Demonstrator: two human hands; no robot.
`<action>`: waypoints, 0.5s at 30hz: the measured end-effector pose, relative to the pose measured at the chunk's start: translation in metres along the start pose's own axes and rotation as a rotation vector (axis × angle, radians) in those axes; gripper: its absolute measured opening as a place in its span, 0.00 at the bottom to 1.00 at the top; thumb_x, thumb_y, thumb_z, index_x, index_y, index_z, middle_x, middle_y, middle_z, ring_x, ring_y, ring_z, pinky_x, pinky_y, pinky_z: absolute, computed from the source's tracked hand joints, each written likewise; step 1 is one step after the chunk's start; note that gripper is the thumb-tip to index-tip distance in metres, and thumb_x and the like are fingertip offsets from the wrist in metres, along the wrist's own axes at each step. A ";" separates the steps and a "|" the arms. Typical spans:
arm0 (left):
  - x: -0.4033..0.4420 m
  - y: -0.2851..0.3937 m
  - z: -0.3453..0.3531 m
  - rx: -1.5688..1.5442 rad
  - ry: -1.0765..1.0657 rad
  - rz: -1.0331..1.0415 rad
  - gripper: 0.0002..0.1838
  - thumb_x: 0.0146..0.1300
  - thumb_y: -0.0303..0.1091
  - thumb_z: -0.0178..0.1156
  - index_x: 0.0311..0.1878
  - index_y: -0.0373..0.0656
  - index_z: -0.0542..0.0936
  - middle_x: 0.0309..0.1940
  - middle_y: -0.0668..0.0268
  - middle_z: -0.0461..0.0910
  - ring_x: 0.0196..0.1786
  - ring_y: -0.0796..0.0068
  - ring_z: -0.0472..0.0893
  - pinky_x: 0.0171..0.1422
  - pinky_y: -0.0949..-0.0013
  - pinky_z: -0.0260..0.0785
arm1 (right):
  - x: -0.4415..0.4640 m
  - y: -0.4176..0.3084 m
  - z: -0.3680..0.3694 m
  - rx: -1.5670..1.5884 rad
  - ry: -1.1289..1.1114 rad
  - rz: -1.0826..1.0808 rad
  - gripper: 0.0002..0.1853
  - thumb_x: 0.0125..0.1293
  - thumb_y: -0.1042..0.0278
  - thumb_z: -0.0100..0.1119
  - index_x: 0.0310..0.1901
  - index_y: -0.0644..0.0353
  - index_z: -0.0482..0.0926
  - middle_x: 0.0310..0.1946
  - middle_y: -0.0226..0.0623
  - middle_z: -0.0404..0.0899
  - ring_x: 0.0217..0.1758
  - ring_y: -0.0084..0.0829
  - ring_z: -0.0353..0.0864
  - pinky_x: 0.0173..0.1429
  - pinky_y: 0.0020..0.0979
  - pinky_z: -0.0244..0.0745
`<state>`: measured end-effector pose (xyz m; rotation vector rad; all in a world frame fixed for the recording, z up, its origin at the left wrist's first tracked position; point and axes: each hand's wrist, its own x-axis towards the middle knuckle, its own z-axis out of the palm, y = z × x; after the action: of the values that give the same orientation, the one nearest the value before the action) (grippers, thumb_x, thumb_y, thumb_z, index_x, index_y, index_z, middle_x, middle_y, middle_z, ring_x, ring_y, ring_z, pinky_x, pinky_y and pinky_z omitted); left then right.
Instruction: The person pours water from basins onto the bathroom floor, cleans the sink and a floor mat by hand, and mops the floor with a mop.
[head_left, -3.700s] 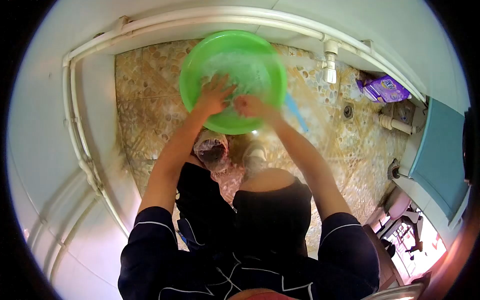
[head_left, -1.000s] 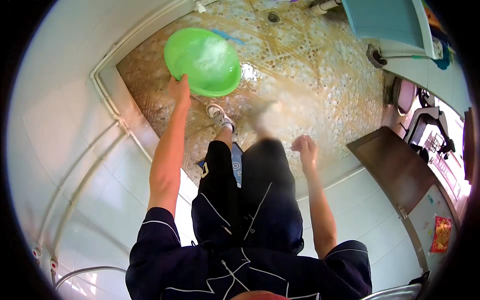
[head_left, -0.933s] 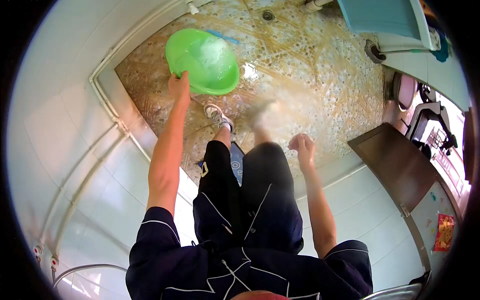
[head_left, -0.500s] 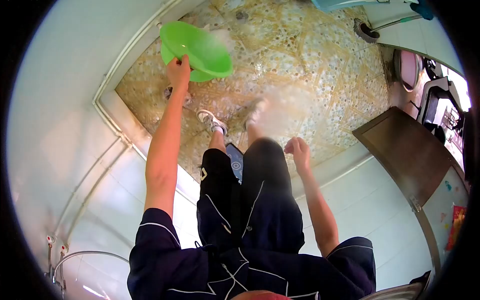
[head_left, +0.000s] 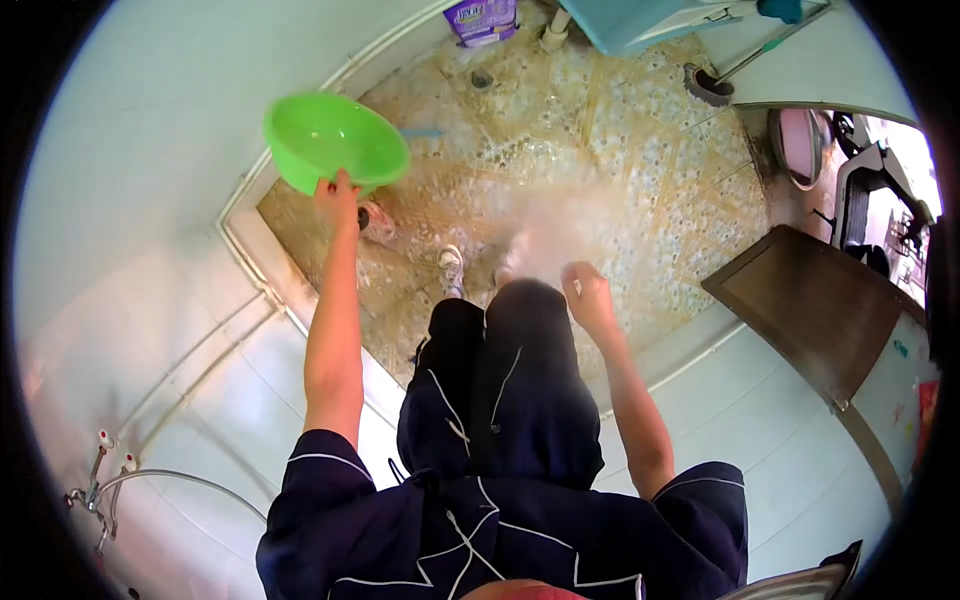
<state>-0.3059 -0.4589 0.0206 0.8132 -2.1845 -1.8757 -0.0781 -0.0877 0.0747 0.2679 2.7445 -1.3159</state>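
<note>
My left hand grips the near rim of a bright green plastic basin, with the thumb and fingers closed over the edge. The basin is held out near the left wall, its hollow side partly facing me; what it holds, if anything, I cannot make out. My right hand hangs beside my right knee, fingers loosely curled with a gap at the thumb and nothing visible in them. A pinkish item lies on the floor beside my left wrist, partly hidden. A hazy smear blurs the view around my right foot.
The patterned floor looks wet and has a round drain. A purple packet and a light-blue tub are at the far end. A brush leans by the doorway. A brown door stands right; a tap is at left.
My left hand has moved the basin left and towards the wall. My left foot has shifted closer to the right one. The right hand's fingers have curled more, and the view has tilted farther forward.
</note>
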 end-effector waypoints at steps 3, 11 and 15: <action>-0.003 0.000 -0.029 -0.360 0.047 -0.270 0.08 0.63 0.30 0.56 0.37 0.35 0.71 0.26 0.65 0.70 0.28 0.74 0.71 0.38 0.64 0.74 | 0.000 -0.071 -0.023 0.179 -0.045 0.295 0.08 0.59 0.72 0.56 0.39 0.64 0.78 0.37 0.46 0.79 0.37 0.42 0.80 0.42 0.35 0.75; -0.068 -0.030 -0.076 -0.543 -0.221 -0.642 0.10 0.66 0.29 0.52 0.47 0.35 0.69 0.33 0.64 0.69 0.37 0.71 0.71 0.51 0.60 0.71 | -0.069 -0.214 -0.061 0.319 0.315 0.207 0.08 0.63 0.72 0.53 0.40 0.64 0.79 0.34 0.38 0.80 0.35 0.31 0.80 0.38 0.28 0.74; -0.086 -0.047 -0.075 -0.552 -0.201 -0.789 0.14 0.65 0.30 0.52 0.51 0.35 0.67 0.42 0.60 0.69 0.46 0.65 0.71 0.56 0.59 0.70 | -0.108 -0.306 -0.128 0.854 0.192 -0.216 0.14 0.68 0.67 0.46 0.43 0.68 0.79 0.23 0.35 0.77 0.23 0.21 0.74 0.28 0.22 0.70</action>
<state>-0.1860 -0.4854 0.0107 1.5357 -1.3441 -2.8210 -0.0319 -0.1895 0.4053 0.1469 2.2010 -2.5792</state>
